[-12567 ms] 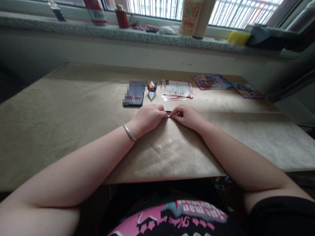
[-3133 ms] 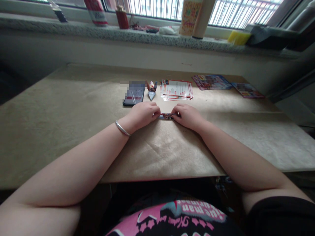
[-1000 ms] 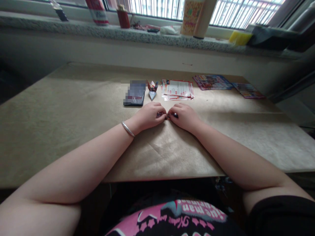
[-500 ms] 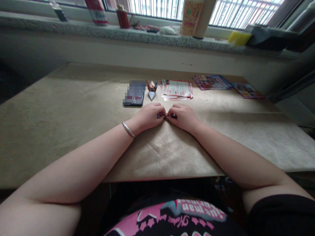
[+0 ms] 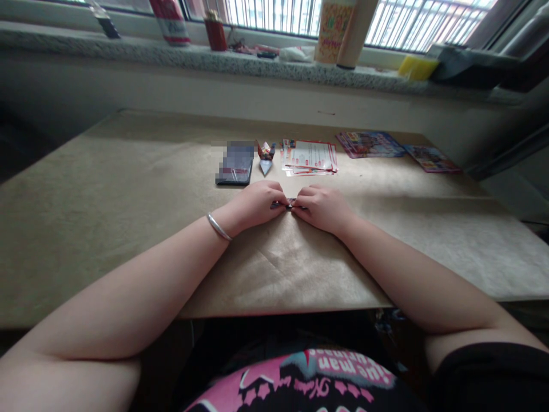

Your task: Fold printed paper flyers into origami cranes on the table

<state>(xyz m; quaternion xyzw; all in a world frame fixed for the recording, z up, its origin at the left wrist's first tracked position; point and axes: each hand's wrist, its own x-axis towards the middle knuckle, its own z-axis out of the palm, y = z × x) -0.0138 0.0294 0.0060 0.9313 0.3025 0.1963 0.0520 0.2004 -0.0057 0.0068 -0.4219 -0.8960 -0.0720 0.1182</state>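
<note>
1. Left hand [image 5: 261, 201] and right hand [image 5: 322, 208] meet low over the worktop [image 5: 107, 223], fingers bent and tips nearly together, the grip narrow on both sides.
2. Between them they pinch a small strip [image 5: 290, 205], the left hand at one end and the right hand at the other; only a dark, patterned bit shows, the rest hidden by the fingers. I cannot tell its full shape.
3. A silver bracelet [image 5: 218, 226] circles the left wrist.
4. Beyond the left hand lies a dark phone [image 5: 238, 166], flat, partly pixelated.
5. Just right of the phone stands a folded figure [image 5: 266, 153], colourful on top, with a pale point towards the person.
6. Next to the right come overlapping sheets [image 5: 312, 155], white with red edges, straight beyond the strip and apart from it.
7. Farther right, near the back edge, are spread cards [image 5: 371, 143], with a second pile [image 5: 432, 158] just beside them; both are mostly blue and red.
8. Along the sill [image 5: 137, 52] behind stand a can [image 5: 170, 23], a red pot [image 5: 215, 34], a patterned cup [image 5: 334, 31] and a tan bottle [image 5: 355, 34] next to it; a yellow block [image 5: 417, 67] sits at the right.
</note>
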